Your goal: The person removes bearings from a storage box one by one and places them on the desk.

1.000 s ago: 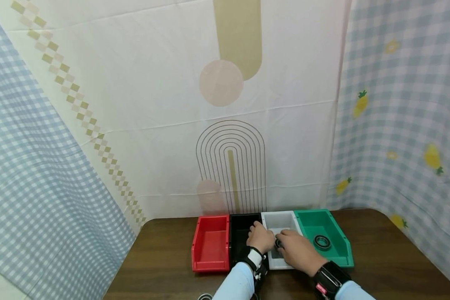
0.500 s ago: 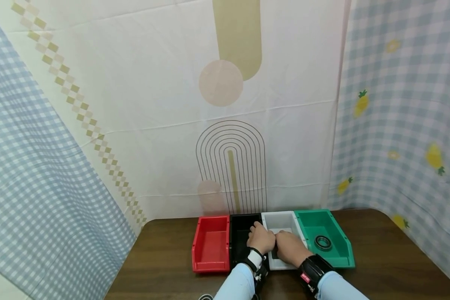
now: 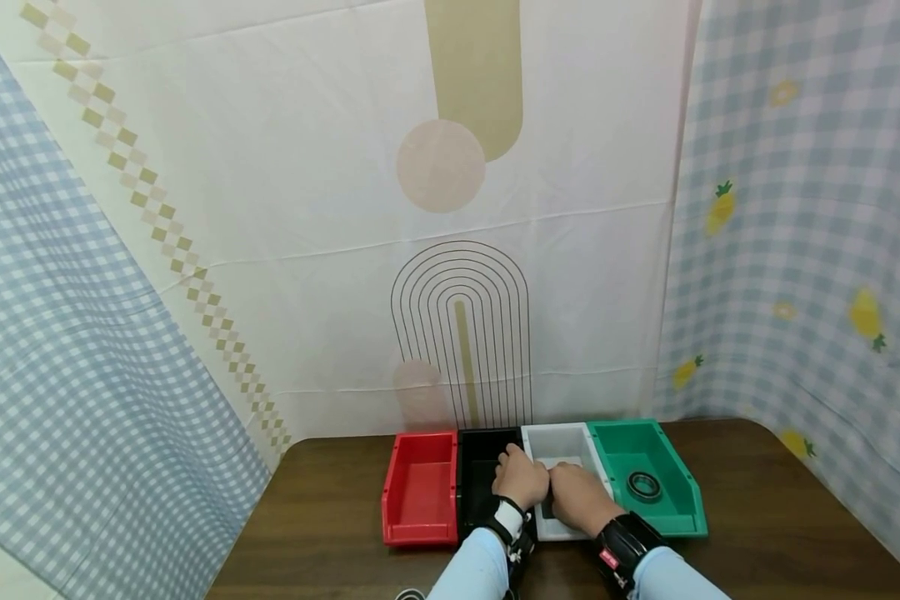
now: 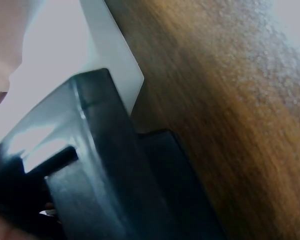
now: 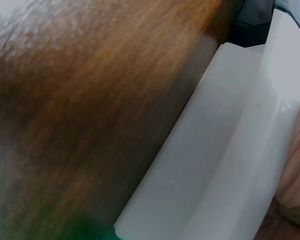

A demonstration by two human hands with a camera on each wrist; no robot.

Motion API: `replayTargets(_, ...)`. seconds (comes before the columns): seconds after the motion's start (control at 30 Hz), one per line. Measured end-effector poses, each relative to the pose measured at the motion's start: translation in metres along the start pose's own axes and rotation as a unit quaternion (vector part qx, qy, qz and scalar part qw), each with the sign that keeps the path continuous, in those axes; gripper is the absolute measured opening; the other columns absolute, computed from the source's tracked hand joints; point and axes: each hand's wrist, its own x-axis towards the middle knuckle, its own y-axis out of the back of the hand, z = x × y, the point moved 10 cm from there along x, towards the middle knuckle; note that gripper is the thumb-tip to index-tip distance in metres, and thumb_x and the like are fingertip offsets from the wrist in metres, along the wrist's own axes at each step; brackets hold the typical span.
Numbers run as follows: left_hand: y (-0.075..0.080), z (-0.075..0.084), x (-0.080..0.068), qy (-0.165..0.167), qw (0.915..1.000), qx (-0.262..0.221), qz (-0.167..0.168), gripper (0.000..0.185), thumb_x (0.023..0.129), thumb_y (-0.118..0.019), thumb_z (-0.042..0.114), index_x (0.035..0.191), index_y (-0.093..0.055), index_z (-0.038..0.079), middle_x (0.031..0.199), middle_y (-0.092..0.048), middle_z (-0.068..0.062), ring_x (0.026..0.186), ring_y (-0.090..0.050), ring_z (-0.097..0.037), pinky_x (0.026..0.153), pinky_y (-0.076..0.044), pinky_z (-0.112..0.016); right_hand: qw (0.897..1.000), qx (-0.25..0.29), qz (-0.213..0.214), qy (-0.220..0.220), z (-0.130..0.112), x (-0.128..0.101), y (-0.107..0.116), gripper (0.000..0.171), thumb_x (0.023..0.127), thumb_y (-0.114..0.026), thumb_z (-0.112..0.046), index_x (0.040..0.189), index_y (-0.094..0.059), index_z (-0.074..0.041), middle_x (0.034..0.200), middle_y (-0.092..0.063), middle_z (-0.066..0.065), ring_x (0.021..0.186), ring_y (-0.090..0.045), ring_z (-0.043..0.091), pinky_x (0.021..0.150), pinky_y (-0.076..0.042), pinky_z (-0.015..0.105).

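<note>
In the head view my left hand [image 3: 521, 479] is over the black bin [image 3: 482, 454], its knuckles by the wall shared with the white bin [image 3: 557, 437]. Its fingertips are hidden, and I cannot tell what they hold. My right hand [image 3: 581, 497] is down in the white bin with its fingers curled, knuckles right beside the left hand. The bearing at its fingers is covered by the fist. Through the left wrist view, a bit of left-hand skin shows behind the black bin's front [image 4: 105, 165]. Right-hand skin [image 5: 297, 175] shows behind the white bin wall [image 5: 240, 150].
A green bin [image 3: 682, 492] with a dark-rimmed bearing [image 3: 644, 486] inside stands at the right of the row. A red bin [image 3: 422, 533] is at the left end. Another bearing [image 3: 410, 594] lies near the brown table's [image 3: 307, 533] front edge, partly cut off.
My right hand has turned and curled, its wrist shifting left; the bearing visible at its fingertips a second ago is now covered. The left hand has stayed in place.
</note>
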Motion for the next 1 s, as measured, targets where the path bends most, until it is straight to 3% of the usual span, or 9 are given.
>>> replayTargets(0.7, 0.0027, -0.0020, -0.0026, -0.005, 0.9999, -0.011, 0.003, 0.051, 0.101, -0.061, 0.022, 0.139, -0.052, -0.010, 0.131, -0.060, -0.035, 0.117, -0.061, -0.051, 0.091, -0.052, -0.064, 1.000, -0.001, 0.029, 0.006, -0.0044, -0.0039, 0.0036, 0.026, 0.081, -0.076, 0.003, 0.067, -0.062, -0.014, 0.072, -0.061, 0.001, 0.065, -0.054, 0.014, 0.062, -0.047, 0.035)
replayTargets(1.0, 0.0017, -0.0012, -0.0026, 0.000, 0.9999, -0.016, 0.001, 0.055, 0.101, -0.061, 0.022, 0.144, -0.049, -0.010, 0.136, -0.058, -0.036, 0.121, -0.060, -0.052, 0.095, -0.051, -0.065, 1.000, -0.003, 0.014, -0.011, -0.0017, -0.0043, 0.0014, 0.022, 0.081, -0.075, 0.003, 0.070, -0.066, -0.013, 0.075, -0.062, 0.001, 0.067, -0.054, 0.015, 0.063, -0.047, 0.035)
